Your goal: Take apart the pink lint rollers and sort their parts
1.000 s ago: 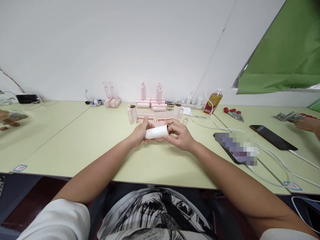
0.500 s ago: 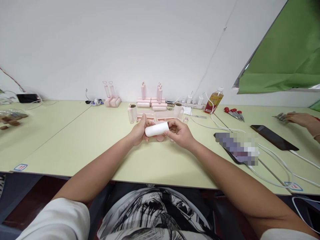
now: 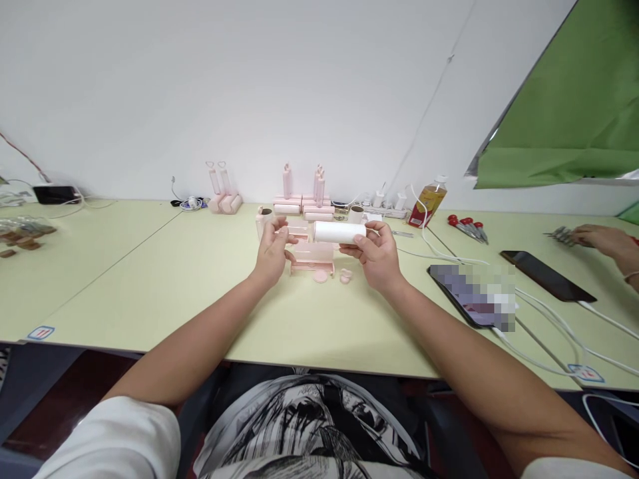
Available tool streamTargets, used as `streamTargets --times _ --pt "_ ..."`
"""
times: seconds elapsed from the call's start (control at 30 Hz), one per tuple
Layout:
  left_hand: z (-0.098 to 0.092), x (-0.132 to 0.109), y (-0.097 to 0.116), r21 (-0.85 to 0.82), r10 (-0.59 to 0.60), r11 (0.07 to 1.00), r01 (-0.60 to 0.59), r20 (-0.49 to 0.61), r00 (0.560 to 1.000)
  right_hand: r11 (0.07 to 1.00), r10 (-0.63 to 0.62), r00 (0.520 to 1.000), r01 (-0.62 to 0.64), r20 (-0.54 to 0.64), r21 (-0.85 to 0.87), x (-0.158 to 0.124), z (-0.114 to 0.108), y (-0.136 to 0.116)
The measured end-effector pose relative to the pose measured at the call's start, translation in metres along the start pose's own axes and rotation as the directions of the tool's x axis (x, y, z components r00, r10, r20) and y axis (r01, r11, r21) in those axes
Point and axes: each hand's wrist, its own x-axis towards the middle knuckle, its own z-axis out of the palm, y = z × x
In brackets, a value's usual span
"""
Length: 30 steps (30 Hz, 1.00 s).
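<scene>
My right hand [image 3: 379, 256] grips the right end of a white lint-roller refill [image 3: 339, 232], held level above the table, thumb in front. My left hand [image 3: 272, 253] is off the refill; its fingers are apart and it appears to hold nothing, close to the left end of a pink lint-roller case [image 3: 312, 256]. Whether its fingertips touch the case I cannot tell. In front of the case lie a flat pink disc [image 3: 320, 275] and a small pink part [image 3: 345, 275]. Behind my hands stand two upright rolls, with more pink parts partly hidden.
Several pink lint rollers [image 3: 318, 211] stand along the wall, with two more [image 3: 225, 202] farther left. To the right are a drink bottle [image 3: 428, 201], red-handled tools [image 3: 468, 227], two phones and white cables. A co-worker's hand [image 3: 602, 237] rests at far right.
The refill has moved right, up and away from me, and turned level. My left hand has let go of it and opened. The pink case and small parts now show below.
</scene>
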Motion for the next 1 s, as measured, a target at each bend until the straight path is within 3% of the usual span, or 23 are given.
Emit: streamTargets --times 0.07,0.13,0.23,0.43,0.57,0.67,0.73,0.83,0.93,1.0 --pt "0.000 -0.004 -0.001 0.089 0.104 0.991 -0.103 -0.005 0.995 1.000 -0.014 1.000 0.014 -0.016 0.004 0.000 0.000 0.000" --pt "0.001 -0.008 -0.001 0.169 0.135 0.973 -0.155 0.123 0.983 1.000 -0.020 1.000 0.020 -0.021 0.009 0.000 0.001 -0.001" --pt "0.004 -0.013 -0.002 0.245 0.140 0.941 -0.234 0.347 0.927 0.999 -0.014 0.999 0.015 -0.035 0.029 0.000 0.002 -0.003" --pt "-0.001 -0.009 -0.005 0.338 0.191 0.898 -0.281 0.275 0.942 0.998 -0.047 0.999 0.048 0.018 -0.043 -0.007 0.006 -0.004" --pt "-0.002 -0.010 -0.001 0.548 0.215 0.707 -0.446 0.435 0.874 0.988 0.017 0.983 0.012 0.184 -0.154 -0.018 0.013 -0.003" --pt "0.001 -0.013 0.004 0.621 0.151 0.628 -0.469 0.493 0.857 0.982 0.018 0.962 0.035 0.272 -0.186 -0.022 0.015 -0.003" --pt "0.002 -0.014 0.008 0.641 0.126 0.640 -0.424 0.457 0.880 0.975 -0.012 0.959 0.074 0.284 -0.209 -0.022 0.014 -0.003" --pt "0.002 -0.012 0.010 0.643 0.152 0.701 -0.308 0.287 0.946 0.911 -0.044 0.947 0.169 0.319 -0.377 -0.018 0.009 -0.002" --pt "-0.001 -0.007 0.008 0.607 0.169 0.766 -0.210 0.125 0.978 0.724 0.070 0.878 0.282 0.474 -0.630 -0.017 0.006 -0.001" --pt "-0.002 -0.006 0.006 0.570 0.168 0.800 -0.187 0.087 0.982 0.624 0.182 0.809 0.344 0.559 -0.701 -0.020 0.006 0.000"
